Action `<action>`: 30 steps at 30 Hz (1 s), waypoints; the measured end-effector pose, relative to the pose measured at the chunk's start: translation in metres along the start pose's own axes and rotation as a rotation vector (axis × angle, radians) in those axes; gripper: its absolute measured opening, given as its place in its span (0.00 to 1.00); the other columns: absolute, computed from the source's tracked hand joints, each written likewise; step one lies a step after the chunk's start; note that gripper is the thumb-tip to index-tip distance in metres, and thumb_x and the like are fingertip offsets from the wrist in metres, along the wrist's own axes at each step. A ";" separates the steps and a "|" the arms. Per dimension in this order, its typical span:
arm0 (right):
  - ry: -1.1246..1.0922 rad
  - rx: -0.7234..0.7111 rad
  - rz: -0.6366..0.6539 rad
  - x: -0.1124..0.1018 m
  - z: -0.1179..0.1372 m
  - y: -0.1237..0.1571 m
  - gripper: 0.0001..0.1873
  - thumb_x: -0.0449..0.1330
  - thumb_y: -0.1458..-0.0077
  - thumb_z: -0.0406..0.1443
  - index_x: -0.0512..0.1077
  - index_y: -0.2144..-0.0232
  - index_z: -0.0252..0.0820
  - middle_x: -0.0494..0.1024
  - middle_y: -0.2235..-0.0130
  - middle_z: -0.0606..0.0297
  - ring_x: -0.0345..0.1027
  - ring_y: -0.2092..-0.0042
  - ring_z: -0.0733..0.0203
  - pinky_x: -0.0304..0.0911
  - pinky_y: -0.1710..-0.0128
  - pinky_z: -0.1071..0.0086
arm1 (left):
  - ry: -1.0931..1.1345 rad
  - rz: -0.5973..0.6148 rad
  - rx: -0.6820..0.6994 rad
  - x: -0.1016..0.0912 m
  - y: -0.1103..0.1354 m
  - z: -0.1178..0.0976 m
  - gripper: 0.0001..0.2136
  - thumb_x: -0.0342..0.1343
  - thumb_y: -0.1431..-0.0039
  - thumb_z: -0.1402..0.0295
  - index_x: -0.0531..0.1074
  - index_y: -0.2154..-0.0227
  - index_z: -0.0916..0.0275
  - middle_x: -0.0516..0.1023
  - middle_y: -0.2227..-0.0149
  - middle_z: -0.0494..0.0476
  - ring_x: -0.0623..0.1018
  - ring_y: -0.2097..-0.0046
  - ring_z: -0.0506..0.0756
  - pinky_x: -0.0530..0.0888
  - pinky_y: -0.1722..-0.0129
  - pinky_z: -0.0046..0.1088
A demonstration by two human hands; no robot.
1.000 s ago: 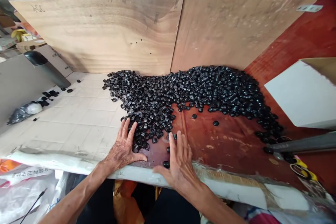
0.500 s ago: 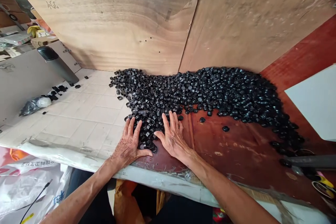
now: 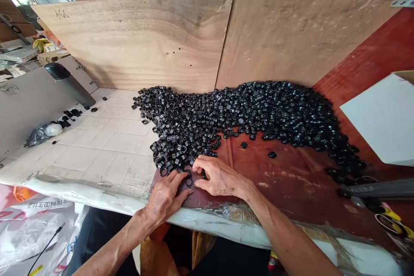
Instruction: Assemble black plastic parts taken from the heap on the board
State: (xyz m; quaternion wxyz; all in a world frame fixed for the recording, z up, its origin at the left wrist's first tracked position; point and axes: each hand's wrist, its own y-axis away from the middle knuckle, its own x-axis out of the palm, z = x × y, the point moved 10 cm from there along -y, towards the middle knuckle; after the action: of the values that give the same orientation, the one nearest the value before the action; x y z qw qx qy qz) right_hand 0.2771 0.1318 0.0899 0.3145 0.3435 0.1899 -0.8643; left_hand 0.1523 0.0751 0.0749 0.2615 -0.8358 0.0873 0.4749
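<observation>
Since the earlier picture, your right hand (image 3: pixel 220 177) has turned sideways toward your left hand (image 3: pixel 165 196), and both lie open on the red tabletop (image 3: pixel 278 181), gripping nothing, curved to fence the black plastic rings (image 3: pixel 181 151) between them.

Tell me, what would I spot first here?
A big heap of small black rings spreads across a red-brown board, in front of a tall plywood panel. Down at the heap's near edge, the left hand and right hand rest among the pieces.
</observation>
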 end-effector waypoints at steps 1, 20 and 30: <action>0.013 0.007 0.056 0.004 -0.001 0.001 0.13 0.67 0.49 0.26 0.70 0.64 0.42 0.73 0.61 0.68 0.64 0.67 0.64 0.58 0.66 0.71 | -0.015 -0.003 -0.039 0.004 -0.002 0.003 0.13 0.59 0.31 0.65 0.72 0.47 0.60 0.78 0.60 0.56 0.82 0.62 0.57 0.79 0.63 0.32; -0.071 0.101 -0.018 0.006 -0.014 -0.001 0.10 0.61 0.40 0.25 0.74 0.59 0.42 0.75 0.58 0.64 0.71 0.63 0.61 0.63 0.60 0.69 | 0.132 -0.122 -0.150 0.003 -0.005 0.014 0.12 0.58 0.39 0.75 0.69 0.54 0.58 0.79 0.61 0.54 0.82 0.62 0.56 0.81 0.60 0.33; -0.485 0.042 -0.176 0.023 -0.010 -0.007 0.14 0.63 0.46 0.26 0.81 0.58 0.44 0.77 0.56 0.63 0.72 0.59 0.61 0.67 0.60 0.69 | 0.558 -0.220 -0.267 -0.006 -0.003 0.034 0.12 0.57 0.40 0.75 0.75 0.55 0.57 0.75 0.55 0.55 0.80 0.61 0.51 0.81 0.64 0.26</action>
State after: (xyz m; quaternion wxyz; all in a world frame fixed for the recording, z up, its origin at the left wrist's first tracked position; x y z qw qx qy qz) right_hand 0.2641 0.1330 0.0679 0.2674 0.1150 0.1202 -0.9491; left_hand 0.1250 0.0950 0.0668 0.1654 -0.9650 0.0017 0.2036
